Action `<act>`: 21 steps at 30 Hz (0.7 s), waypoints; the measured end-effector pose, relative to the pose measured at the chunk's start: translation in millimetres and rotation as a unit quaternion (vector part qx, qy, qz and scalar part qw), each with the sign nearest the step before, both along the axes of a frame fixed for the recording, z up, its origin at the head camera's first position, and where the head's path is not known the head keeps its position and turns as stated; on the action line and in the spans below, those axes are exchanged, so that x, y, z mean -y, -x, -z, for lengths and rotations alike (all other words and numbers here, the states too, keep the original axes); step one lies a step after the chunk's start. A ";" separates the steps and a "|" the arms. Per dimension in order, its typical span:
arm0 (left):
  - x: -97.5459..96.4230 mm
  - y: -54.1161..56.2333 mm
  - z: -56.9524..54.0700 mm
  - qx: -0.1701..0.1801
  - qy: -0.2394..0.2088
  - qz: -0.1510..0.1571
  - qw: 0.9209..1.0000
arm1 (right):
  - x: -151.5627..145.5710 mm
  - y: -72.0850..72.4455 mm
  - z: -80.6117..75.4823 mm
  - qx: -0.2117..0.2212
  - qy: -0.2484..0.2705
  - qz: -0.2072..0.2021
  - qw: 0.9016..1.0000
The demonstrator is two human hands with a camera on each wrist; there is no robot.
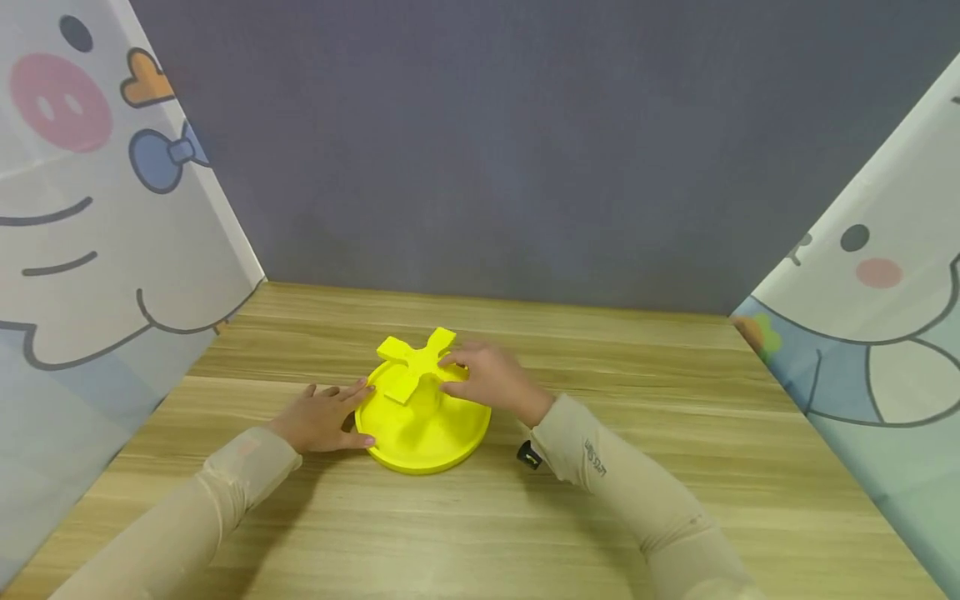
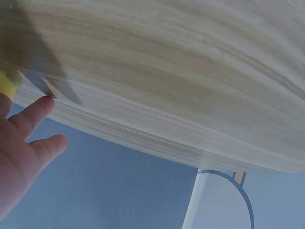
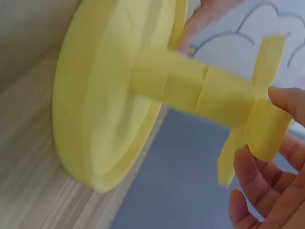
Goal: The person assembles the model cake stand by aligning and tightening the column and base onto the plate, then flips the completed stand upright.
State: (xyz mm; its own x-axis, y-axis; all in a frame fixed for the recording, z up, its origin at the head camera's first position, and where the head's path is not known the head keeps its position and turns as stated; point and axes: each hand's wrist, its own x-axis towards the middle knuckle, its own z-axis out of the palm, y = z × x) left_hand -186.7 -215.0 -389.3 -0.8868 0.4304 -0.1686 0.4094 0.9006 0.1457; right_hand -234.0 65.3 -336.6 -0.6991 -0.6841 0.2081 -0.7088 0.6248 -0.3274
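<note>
A yellow stand with a round, rimmed base [image 1: 420,450] rests on the table. From the middle of the base rises a short post [image 3: 190,88], topped by a flat four-armed cross [image 1: 422,361]. My right hand [image 1: 493,379] pinches one arm of the cross between thumb and fingers, at its right side. On the left, my left hand [image 1: 322,417] has its fingers spread and touches the base's rim with thumb and fingertips. In the left wrist view, only a sliver of the yellow base [image 2: 6,87] shows beside the fingers.
The wood-grain table [image 1: 675,400] runs back to a dark grey panel [image 1: 487,150]. Cartoon-printed panels stand at the left [image 1: 112,233] and right [image 1: 900,317]. A small black object [image 1: 529,455] shows beside the right sleeve.
</note>
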 end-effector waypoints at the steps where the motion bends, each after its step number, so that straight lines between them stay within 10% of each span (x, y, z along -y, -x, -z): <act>1: 0.1 0.1 -0.4 0.000 0.002 -0.001 1.000 | 2.0 -3.4 -0.5 -0.009 -0.006 -0.003 1.000; 12: 1.1 -0.9 -1.4 -0.004 -0.007 0.000 1.000 | 6.9 -6.2 1.4 -0.080 0.126 0.004 0.989; 21: 1.8 2.0 0.8 -0.012 -0.006 0.005 1.000 | 1.4 -0.2 6.0 0.007 0.051 0.070 0.996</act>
State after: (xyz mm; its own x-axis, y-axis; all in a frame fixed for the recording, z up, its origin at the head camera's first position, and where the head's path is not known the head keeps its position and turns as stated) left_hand -188.7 -216.8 -390.2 -0.8866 0.4404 -0.1414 0.4211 0.8950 0.1470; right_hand -233.9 63.9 -342.5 -0.7897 -0.5551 0.2613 -0.6118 0.6808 -0.4027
